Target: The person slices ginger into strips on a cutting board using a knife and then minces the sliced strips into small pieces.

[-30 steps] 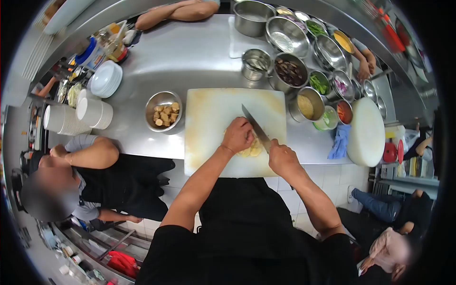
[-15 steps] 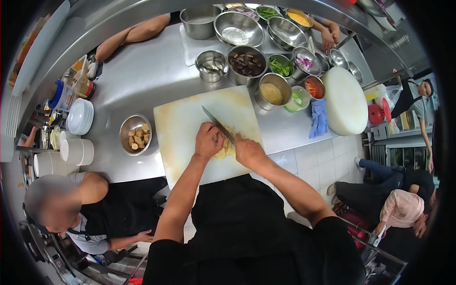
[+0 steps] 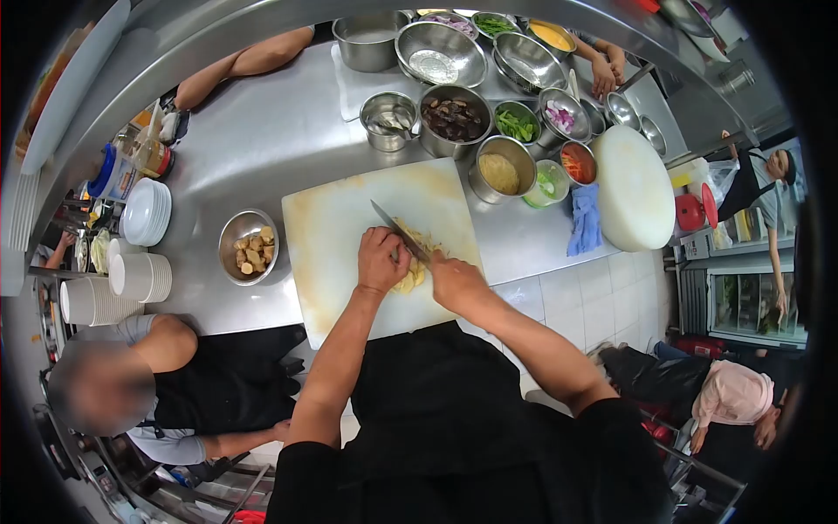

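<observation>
My right hand (image 3: 457,284) grips the handle of a kitchen knife (image 3: 399,229), its blade pointing up and to the left over the white cutting board (image 3: 332,236). Beside the blade, my left hand (image 3: 382,259) has its fingers curled down on the pale yellow sliced food (image 3: 410,278); how much they hold is hidden. Thin strips lie on the other side of the blade. Left of the board stands a steel bowl (image 3: 229,254) with knobbly brown pieces (image 3: 257,251) that look like ginger.
Steel containers of mushrooms (image 3: 452,119), greens (image 3: 515,124) and pale mince (image 3: 498,173) stand behind the board. A blue cloth (image 3: 586,218) and a round white block (image 3: 627,188) lie right. A co-worker (image 3: 218,375) stands left; another person's forearms (image 3: 253,61) rest across the table.
The view has swung, so the board sits further left and tilted than a second ago. More strips show beside the blade. The people at the right have shifted.
</observation>
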A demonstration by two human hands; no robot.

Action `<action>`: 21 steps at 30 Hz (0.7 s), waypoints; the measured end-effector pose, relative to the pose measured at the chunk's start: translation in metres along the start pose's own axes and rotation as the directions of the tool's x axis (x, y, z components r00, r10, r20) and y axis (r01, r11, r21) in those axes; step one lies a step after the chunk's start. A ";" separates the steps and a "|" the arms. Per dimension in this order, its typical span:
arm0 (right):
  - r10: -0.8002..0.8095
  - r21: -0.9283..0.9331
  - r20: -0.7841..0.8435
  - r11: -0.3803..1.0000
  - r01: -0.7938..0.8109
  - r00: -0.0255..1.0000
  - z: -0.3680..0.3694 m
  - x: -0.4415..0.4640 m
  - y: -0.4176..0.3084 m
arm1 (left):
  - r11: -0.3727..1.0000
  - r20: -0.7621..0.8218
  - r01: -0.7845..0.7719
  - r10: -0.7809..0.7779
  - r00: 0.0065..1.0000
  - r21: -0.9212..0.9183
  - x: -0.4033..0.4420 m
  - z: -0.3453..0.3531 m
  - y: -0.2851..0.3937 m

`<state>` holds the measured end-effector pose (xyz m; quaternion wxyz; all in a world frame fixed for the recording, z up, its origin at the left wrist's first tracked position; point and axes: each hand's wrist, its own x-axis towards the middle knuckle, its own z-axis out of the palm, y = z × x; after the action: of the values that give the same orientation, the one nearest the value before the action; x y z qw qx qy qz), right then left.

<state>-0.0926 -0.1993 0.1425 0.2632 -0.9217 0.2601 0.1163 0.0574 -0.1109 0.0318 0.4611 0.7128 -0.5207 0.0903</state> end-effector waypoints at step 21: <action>0.019 0.034 -0.071 0.999 -0.017 0.997 0.020 0.012 -0.005 | 0.997 0.042 0.072 -0.073 0.996 0.012 -0.001 -0.006 -0.002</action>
<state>-0.0815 -0.1901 0.1236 0.2681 -0.9184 0.2793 0.0816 0.0607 -0.1055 0.0329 0.4491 0.7354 -0.5037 0.0609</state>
